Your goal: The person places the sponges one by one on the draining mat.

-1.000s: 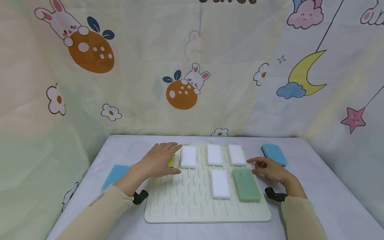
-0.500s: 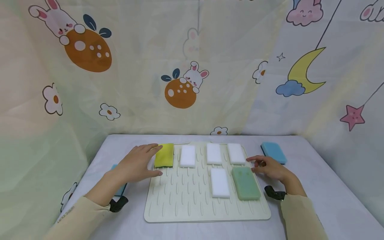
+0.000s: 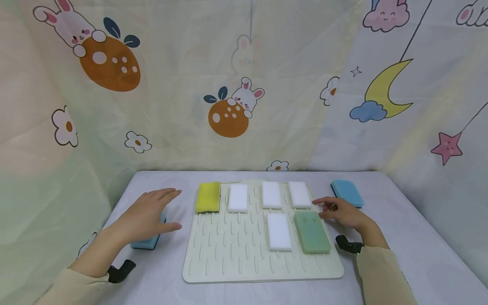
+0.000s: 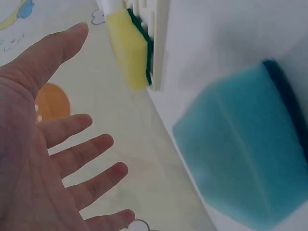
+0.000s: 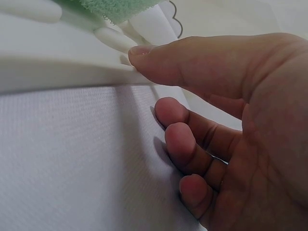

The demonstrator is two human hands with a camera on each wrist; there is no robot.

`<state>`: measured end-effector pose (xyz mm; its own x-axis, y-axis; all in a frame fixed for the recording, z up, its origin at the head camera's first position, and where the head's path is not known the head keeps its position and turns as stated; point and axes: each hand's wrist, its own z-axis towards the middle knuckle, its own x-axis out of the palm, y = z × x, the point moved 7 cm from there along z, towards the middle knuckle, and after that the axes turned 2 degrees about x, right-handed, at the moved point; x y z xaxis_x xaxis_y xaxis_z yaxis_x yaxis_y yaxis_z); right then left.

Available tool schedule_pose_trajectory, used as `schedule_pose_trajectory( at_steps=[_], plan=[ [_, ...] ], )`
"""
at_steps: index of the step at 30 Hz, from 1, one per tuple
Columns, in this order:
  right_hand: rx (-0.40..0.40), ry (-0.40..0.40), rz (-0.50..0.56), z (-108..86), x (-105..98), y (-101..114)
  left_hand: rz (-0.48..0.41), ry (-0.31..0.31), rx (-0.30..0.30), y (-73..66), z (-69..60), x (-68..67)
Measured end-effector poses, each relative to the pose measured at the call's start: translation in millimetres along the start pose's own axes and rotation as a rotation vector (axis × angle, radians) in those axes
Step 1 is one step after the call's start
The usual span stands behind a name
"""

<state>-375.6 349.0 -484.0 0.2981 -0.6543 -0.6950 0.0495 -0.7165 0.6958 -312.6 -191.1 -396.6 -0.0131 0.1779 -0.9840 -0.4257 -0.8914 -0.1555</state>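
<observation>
In the head view my left hand is over the left part of the table, fingers spread and holding nothing. Partly hidden under it lies a blue sponge with a dark scouring side; the left wrist view shows this sponge apart from my fingers. A yellow sponge with a dark green underside sits at the far left corner of a cream ribbed mat. My right hand rests at the mat's right edge, thumb on the rim, near a green sponge; its other fingers bend loosely.
Several white sponge blocks lie on the mat, one beside the yellow sponge and another left of the green one. A second blue sponge lies on the table beyond my right hand. A printed cloth hangs behind the table.
My left hand has drawn back left from the yellow sponge, uncovering it, and now hangs over the left blue sponge. My right hand has stayed at the mat's edge.
</observation>
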Motion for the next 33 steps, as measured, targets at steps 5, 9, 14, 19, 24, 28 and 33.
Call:
schedule_pose_trajectory(
  at_steps=[5, 9, 14, 19, 24, 28, 33],
  plan=[
    [-0.004, 0.003, 0.005, 0.6, 0, 0, -0.024, 0.017, -0.041, 14.0, -12.0, -0.4],
    [0.01, 0.002, -0.003, 1.6, 0, -3, -0.038, 0.003, -0.045, 22.9, -21.1, -2.3],
    [0.013, 0.001, -0.008, 1.7, -1, -3, -0.05, -0.011, -0.037, 32.9, -30.8, -2.2],
    [0.008, 0.001, 0.006, 0.5, -1, -3, -0.084, 0.011, -0.04, 39.3, -37.2, 2.5],
    [0.004, 0.0, 0.003, 0.5, 0, -4, -0.114, 0.036, -0.058, 42.1, -40.2, 8.9],
    [0.007, 0.001, -0.005, 1.1, 0, -4, -0.128, 0.058, -0.06, 41.8, -41.7, 14.4],
    [0.011, -0.003, -0.022, 2.4, -1, -3, -0.132, 0.084, -0.063, 41.3, -43.2, 19.8]
  ],
)
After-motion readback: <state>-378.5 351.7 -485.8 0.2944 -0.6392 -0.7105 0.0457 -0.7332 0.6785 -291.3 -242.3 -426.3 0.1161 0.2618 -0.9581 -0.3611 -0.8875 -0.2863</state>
